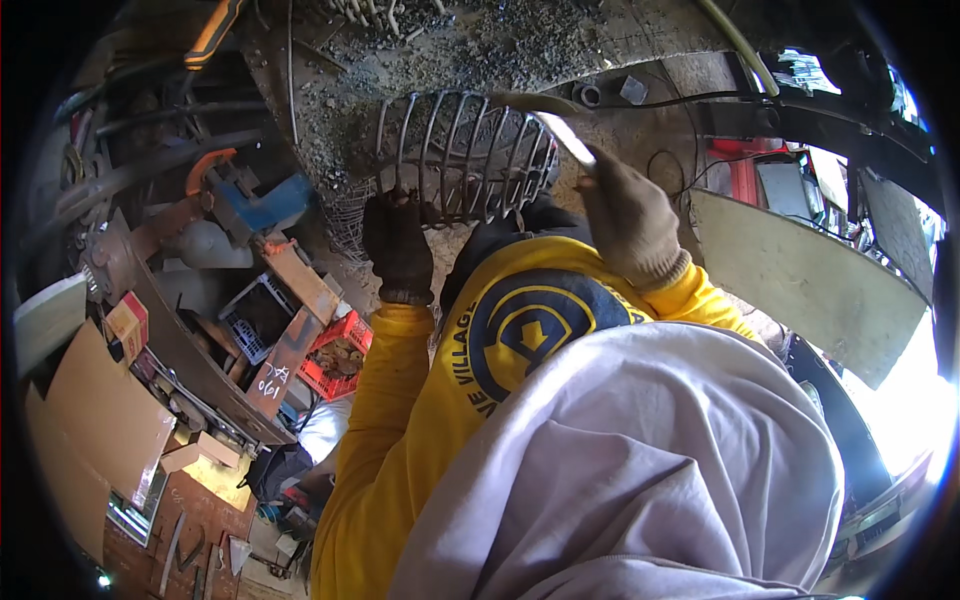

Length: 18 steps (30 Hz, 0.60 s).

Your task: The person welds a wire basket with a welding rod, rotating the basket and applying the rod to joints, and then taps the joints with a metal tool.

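My left hand (398, 245), in a dark brown glove, is closed on the near left side of a cage of curved metal rods (465, 150). The cage lies at the near edge of a debris-strewn metal workbench (560, 50). My right hand (630, 220), also gloved, is closed round a hammer-like tool (565, 138). The tool has a bright, shiny handle and a brown tapered head. Its head is above the right far end of the cage; whether they touch I cannot tell.
An orange-and-black handle (213, 35) juts in at the far left. Bent metal rods (390, 12) lie at the back of the bench. On the left are a blue clamp (265, 203), a red crate (340, 355) and cardboard (100, 420). A large pale panel (810, 280) stands to the right.
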Tool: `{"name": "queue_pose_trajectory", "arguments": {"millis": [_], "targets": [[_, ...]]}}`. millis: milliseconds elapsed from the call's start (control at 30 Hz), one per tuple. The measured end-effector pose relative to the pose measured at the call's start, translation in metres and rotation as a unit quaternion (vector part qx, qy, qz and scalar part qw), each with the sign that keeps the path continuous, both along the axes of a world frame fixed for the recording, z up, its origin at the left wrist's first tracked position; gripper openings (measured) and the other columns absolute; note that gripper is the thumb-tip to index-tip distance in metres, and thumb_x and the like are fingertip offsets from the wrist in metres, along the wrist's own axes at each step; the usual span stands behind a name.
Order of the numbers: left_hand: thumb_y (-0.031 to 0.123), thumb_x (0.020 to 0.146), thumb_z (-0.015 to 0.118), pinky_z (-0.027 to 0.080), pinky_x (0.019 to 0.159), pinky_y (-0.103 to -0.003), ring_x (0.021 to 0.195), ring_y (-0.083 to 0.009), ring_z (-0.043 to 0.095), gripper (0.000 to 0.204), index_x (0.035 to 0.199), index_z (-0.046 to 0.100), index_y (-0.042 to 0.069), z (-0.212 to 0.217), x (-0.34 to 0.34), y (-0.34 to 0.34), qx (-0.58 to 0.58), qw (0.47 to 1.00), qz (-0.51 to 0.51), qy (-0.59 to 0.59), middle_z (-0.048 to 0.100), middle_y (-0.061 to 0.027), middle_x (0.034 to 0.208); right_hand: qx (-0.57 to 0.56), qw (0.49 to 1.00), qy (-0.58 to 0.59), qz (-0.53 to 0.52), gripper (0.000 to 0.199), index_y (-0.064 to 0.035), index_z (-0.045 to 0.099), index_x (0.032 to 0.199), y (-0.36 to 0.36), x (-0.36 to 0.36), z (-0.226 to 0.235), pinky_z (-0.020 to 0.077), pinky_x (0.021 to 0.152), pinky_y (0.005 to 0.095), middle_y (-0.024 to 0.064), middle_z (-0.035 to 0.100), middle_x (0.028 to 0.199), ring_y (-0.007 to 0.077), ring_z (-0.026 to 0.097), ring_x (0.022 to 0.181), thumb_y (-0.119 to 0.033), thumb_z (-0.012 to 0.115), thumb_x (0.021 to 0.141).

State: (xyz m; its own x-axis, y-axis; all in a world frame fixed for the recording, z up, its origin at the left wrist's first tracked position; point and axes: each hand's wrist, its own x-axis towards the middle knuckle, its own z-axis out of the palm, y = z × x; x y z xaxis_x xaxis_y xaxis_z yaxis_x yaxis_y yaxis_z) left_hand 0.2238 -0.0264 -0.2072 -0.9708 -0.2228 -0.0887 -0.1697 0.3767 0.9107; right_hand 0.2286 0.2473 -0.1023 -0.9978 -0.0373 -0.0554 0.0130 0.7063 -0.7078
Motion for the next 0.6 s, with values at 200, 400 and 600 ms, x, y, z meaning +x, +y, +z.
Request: {"name": "queue_pose_trajectory", "arguments": {"millis": [200, 400, 600], "targets": [[0.022, 0.095, 0.059, 0.045, 0.066, -0.03, 0.075, -0.0101, 0.051, 0.017, 0.095, 0.059, 0.004, -0.001, -0.001, -0.002, -0.011, 1.0, -0.026, 0.012, 0.057, -0.0021, 0.081, -0.058, 0.998, 0.023, -0.026, 0.037, -0.0076, 0.056, 0.129, -0.004, -0.008, 0.023, 0.0526, 0.069, 0.0452, 0.0195, 0.067, 0.09, 0.0389, 0.067, 0.083, -0.018, 0.058, 0.093], [0.021, 0.095, 0.06, 0.046, 0.067, -0.03, 0.077, -0.01, 0.053, 0.017, 0.095, 0.059, 0.004, -0.005, 0.003, 0.008, 0.07, 0.996, 0.011, -0.046, 0.059, -0.0027, 0.086, 0.004, 0.998, 0.059, 0.02, 0.035, -0.0074, 0.056, 0.126, -0.007, -0.019, 0.007, 0.0532, 0.068, 0.0449, 0.0179, 0.067, 0.089, 0.0378, 0.067, 0.08, -0.019, 0.058, 0.093], [0.019, 0.095, 0.06, 0.045, 0.067, -0.031, 0.076, -0.0128, 0.054, 0.017, 0.095, 0.058, 0.002, -0.004, 0.005, 0.008, 0.147, 0.988, 0.023, -0.037, 0.058, -0.0051, 0.085, 0.062, 0.992, 0.095, 0.057, 0.037, -0.0066, 0.056, 0.128, -0.004, -0.016, -0.006, 0.0533, 0.067, 0.0432, 0.0175, 0.067, 0.088, 0.0373, 0.067, 0.078, -0.016, 0.059, 0.092]]}}
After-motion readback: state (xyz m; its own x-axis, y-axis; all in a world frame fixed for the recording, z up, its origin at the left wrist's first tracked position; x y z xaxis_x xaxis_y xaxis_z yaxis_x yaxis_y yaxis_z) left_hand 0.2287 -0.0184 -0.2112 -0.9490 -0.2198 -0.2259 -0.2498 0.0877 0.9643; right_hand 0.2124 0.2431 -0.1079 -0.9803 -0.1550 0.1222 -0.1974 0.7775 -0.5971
